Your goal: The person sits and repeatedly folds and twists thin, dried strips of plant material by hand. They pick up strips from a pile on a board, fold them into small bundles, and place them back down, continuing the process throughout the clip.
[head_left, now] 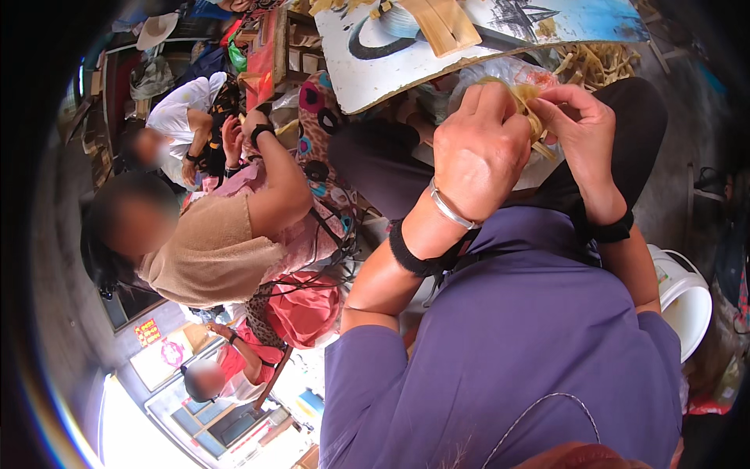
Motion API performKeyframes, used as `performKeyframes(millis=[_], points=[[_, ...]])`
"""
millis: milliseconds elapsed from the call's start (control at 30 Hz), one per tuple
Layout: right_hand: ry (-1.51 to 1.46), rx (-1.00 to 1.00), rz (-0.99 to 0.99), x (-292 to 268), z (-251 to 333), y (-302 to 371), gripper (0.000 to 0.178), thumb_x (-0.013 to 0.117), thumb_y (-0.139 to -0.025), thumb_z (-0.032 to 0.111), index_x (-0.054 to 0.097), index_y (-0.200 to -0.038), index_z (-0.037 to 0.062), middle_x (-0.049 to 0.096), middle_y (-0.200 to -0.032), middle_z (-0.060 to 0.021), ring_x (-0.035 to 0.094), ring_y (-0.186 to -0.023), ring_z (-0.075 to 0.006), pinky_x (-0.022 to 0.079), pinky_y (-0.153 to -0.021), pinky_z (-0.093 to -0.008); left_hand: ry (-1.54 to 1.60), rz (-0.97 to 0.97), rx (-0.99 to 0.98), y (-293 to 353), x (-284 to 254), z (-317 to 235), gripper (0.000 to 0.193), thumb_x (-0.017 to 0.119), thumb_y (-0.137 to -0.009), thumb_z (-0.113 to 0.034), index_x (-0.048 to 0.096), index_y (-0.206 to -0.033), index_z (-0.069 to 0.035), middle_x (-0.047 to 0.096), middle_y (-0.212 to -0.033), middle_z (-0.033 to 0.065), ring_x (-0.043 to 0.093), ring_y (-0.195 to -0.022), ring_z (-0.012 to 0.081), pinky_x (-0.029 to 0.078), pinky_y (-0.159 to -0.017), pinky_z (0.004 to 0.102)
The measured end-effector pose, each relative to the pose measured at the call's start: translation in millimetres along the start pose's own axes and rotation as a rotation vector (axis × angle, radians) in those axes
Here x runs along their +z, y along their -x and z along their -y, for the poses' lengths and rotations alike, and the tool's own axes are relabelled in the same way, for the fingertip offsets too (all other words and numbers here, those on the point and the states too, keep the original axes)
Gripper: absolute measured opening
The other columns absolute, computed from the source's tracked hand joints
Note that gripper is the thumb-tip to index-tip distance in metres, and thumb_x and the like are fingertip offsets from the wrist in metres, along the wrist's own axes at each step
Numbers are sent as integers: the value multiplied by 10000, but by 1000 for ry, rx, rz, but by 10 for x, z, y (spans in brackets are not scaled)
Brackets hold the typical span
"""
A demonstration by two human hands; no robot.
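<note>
Above my lap, both hands come together at a small bundle of yellowish strips [528, 108]. My left hand [480, 144] is closed around it, knuckles up, and hides part of the bundle. From the other side, my right hand [580, 117] pinches the strips between thumb and fingers. Some strip ends stick out below, between the two hands. What the strips are made of I cannot tell. Behind my hands lies clear plastic [500, 70], and a pile of similar tan strips [598, 64] sits just beyond my right hand.
A white board [375, 90] with black and blue painting stands close ahead, bearing a flat tan piece [441, 30]. To my right is a white bucket [691, 313]. On my left sit several people, the nearest wearing a brown top [215, 262].
</note>
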State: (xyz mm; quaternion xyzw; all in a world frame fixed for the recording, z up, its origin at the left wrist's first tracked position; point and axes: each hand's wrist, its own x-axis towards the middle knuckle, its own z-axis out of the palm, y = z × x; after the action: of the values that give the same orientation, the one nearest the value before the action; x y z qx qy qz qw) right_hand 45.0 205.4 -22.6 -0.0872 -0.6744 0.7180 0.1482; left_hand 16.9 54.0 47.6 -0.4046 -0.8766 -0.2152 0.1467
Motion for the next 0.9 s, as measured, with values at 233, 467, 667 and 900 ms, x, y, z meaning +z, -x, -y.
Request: performKeyframes(millis=[233,467,667,900], points=[[77,-109,454,-193,-41,-1,193,705,-831,76,674,-979,-44,650,-916,-51,596,-810,-96,478,-726,-225,66,69,-77,60,25,53,168,743,-622,-76,647,-757,-94,569,-803,41,595,-748,241,493,-585,338],[-163,60,545,-255,5,54,156,589,-834,28,636,-960,-50,555,-1113,-54,539,-993,-110,428,-880,-255,611,93,-399,12,35,207,177,733,-659,-16,596,-765,-54,541,-691,44,554,-585,156,453,-538,251],[-583,194,282,-67,-185,156,241,539,-958,116,636,-1124,-28,531,-1278,-77,518,-1132,-125,407,-978,-287,562,-118,-359,229,455,201,210,736,-689,-6,597,-843,-36,576,-728,51,589,-603,185,469,-544,298],[-298,291,405,-147,-169,107,332,567,-965,153,585,-1254,-10,626,-959,-23,546,-775,-62,439,-670,-213,1251,1,-811,271,352,348,114,727,-840,-60,633,-889,-18,692,-745,70,647,-597,117,478,-488,206]])
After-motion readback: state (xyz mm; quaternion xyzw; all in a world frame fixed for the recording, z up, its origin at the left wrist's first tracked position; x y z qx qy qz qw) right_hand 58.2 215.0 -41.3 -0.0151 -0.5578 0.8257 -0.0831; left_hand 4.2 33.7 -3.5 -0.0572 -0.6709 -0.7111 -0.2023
